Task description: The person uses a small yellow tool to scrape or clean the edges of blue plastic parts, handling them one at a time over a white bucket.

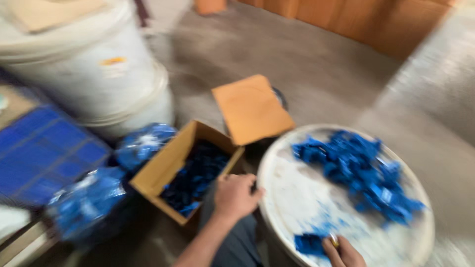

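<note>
The picture is motion-blurred. My left hand [235, 197] rests curled on my knee, between an open cardboard box [159, 170] holding small dark blue pieces [198, 175] and a round white tray [297, 198]. My right hand [342, 252] is at the tray's near rim, fingers closed against a small clump of blue pieces [309, 243]. A larger heap of blue plastic pieces [361, 170] lies on the far right part of the tray.
A big white drum [94, 64] stands at the upper left. Two clear bags of blue pieces [143, 143] [86, 200] lie left of the box, beside a blue crate [44, 153]. A brown cardboard sheet [251, 109] lies behind the box. Orange panels [376, 20] line the far wall.
</note>
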